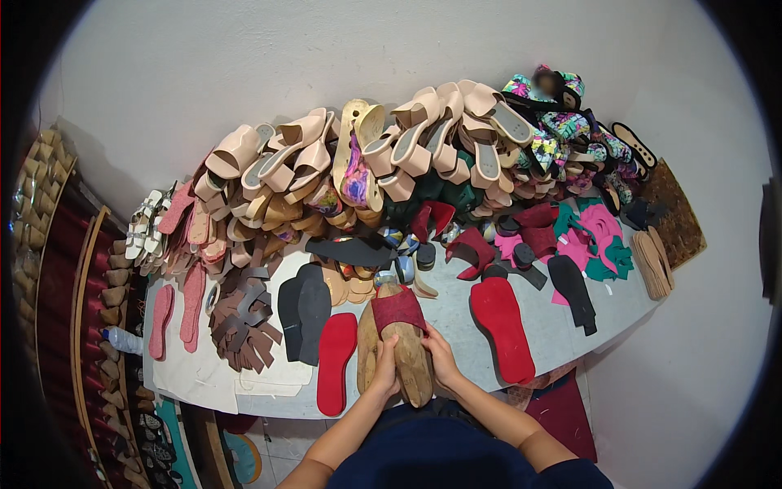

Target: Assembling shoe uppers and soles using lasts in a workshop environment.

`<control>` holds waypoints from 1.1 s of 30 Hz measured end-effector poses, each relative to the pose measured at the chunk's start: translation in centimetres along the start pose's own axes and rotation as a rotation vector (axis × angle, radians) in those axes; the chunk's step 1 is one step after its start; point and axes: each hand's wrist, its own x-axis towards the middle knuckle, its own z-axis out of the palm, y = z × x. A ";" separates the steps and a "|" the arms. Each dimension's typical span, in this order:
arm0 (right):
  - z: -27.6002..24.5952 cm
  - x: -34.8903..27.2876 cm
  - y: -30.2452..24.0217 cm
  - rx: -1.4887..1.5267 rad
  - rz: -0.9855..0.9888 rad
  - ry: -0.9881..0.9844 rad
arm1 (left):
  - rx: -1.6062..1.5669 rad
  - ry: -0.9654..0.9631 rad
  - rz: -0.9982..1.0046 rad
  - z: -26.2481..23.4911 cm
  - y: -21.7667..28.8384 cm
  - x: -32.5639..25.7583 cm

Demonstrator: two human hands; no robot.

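Between my two hands at the table's front edge is a wooden shoe last, with a dark red strap wrapped across it. My left hand is closed along the last's left side, its thumb on top near the strap's edge. From the right, my right hand grips the same last, fingers near the strap's lower right corner. A second wooden last lies just left of it, partly covered by my left hand. Further left is a red sole piece; another red sole piece lies to the right.
Heeled beige sandals pile along the wall, with colourful patterned slippers at the right. Brown strips, dark grey soles, a black sole and pink and green scraps lie on the table. Shelves of lasts stand left.
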 end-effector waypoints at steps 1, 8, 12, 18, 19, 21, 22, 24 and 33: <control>-0.2 0.1 -0.1 -0.001 -0.002 0.001 | 0.000 -0.002 0.000 0.0 0.0 0.1; 0.5 -0.3 -0.7 -0.043 0.088 -0.058 | 0.150 0.027 0.022 1.5 0.4 -0.7; 0.1 -1.0 0.2 -0.290 0.040 -0.001 | 0.337 0.008 0.004 2.4 1.0 -1.7; 0.3 -1.1 0.2 -0.137 0.079 0.030 | 0.300 -0.108 0.035 1.8 0.7 -2.0; 0.3 -1.0 0.2 -0.136 0.082 0.029 | 0.300 -0.105 0.035 1.4 0.4 -2.0; -0.3 -0.6 0.1 -0.030 0.138 0.022 | 0.192 -0.246 0.049 4.3 1.9 -3.5; -0.5 -0.3 0.2 -0.029 0.139 0.024 | 0.193 -0.246 0.046 4.6 2.1 -3.5; -0.2 0.2 0.3 0.011 0.247 0.096 | 0.238 -0.222 0.041 4.7 2.4 -3.6; -1.2 1.6 -1.7 0.489 0.536 -0.212 | 0.256 0.033 0.082 2.3 5.4 -0.4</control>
